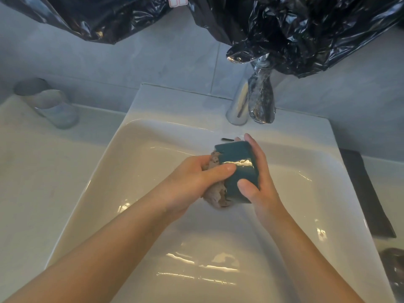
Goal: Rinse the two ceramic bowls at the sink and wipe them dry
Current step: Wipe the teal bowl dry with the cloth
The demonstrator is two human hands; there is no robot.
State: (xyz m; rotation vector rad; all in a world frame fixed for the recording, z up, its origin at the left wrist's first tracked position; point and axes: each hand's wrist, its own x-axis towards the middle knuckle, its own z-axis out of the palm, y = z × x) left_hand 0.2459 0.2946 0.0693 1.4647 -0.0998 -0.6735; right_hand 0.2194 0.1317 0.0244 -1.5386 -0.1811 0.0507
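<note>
A dark teal ceramic bowl [237, 169] is held on its side above the white sink [153, 136]. My right hand [256, 178] wraps its base and far wall, thumb on the glazed side. My left hand [192, 182] grips a grey-brown cloth [215, 194] pressed into the bowl's mouth, its thumb lying across the bowl's wall. The bowl's inside is hidden by the cloth. A second bowl is not visible for certain.
A chrome faucet [247, 88] stands behind the basin, partly wrapped in black plastic [295, 36]. A glass tumbler [52, 106] sits on the left counter. A dark mat [367, 193] and a dark round object [393, 265] lie at the right edge.
</note>
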